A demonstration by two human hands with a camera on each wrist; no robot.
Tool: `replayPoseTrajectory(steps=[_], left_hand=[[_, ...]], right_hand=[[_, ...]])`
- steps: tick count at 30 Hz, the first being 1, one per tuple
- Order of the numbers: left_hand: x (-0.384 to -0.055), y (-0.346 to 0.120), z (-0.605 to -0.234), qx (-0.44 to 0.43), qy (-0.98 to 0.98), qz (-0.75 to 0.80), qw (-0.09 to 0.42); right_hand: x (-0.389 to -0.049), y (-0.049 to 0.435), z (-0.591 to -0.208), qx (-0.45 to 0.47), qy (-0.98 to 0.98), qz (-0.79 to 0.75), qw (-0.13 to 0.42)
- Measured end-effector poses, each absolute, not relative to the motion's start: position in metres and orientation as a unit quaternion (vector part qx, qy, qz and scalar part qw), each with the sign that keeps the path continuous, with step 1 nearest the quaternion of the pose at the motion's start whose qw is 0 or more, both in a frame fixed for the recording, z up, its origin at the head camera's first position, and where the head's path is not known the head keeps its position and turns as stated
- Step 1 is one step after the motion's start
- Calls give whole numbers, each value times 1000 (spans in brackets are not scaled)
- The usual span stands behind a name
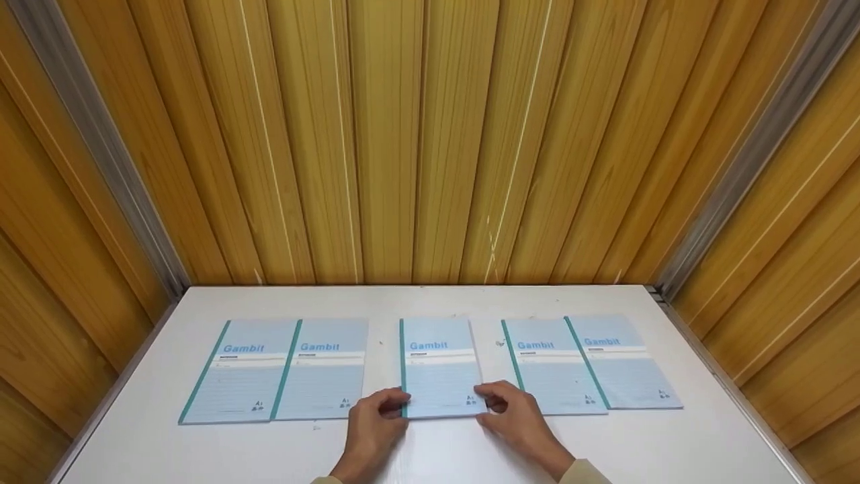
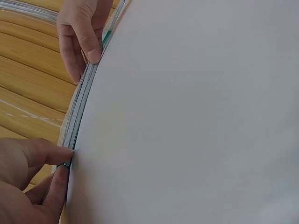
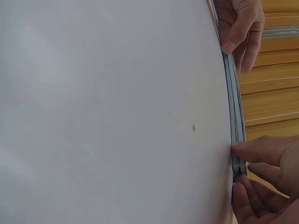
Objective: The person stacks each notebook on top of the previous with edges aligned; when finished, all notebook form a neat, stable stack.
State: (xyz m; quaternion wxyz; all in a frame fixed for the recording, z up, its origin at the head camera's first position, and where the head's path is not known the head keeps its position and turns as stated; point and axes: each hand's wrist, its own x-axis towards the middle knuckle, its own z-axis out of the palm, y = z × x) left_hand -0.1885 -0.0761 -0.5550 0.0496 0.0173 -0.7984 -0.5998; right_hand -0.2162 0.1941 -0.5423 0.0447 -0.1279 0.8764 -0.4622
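Note:
A light blue notebook (image 1: 440, 386) marked "Gambit", with a green spine strip along its left side, lies face up in the middle of the white table. My left hand (image 1: 373, 423) grips its lower left corner, fingers curled. At the opposite lower corner, my right hand (image 1: 517, 417) holds the right edge between thumb and fingers. Both wrist views show the notebook's lower edge (image 2: 80, 107) from low down, with layered lines; whether it is one notebook or a stack I cannot tell. The left hand (image 2: 28, 177) and right hand (image 3: 271, 172) each touch its corner there.
Two matching notebooks (image 1: 319, 383) lie side by side on the left, touching or slightly overlapping. Another pair (image 1: 557, 383) lies on the right, tilted a little. Wood-patterned walls (image 1: 390, 148) rise behind and beside the white table (image 1: 430, 457), with metal posts (image 1: 107, 141) at the corners.

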Motion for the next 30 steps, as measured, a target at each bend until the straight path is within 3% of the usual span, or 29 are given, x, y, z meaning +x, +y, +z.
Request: replayPoseTrajectory(steps=[7,30], left_hand=[[-188,-83,-556,16,-790,-612,35],[-188,-84,-556,35,-814,-578,47]], right_hand=[[-215,192,-543,-155,869,-469,29],[-216,190,-543,-126,876,-464,37]])
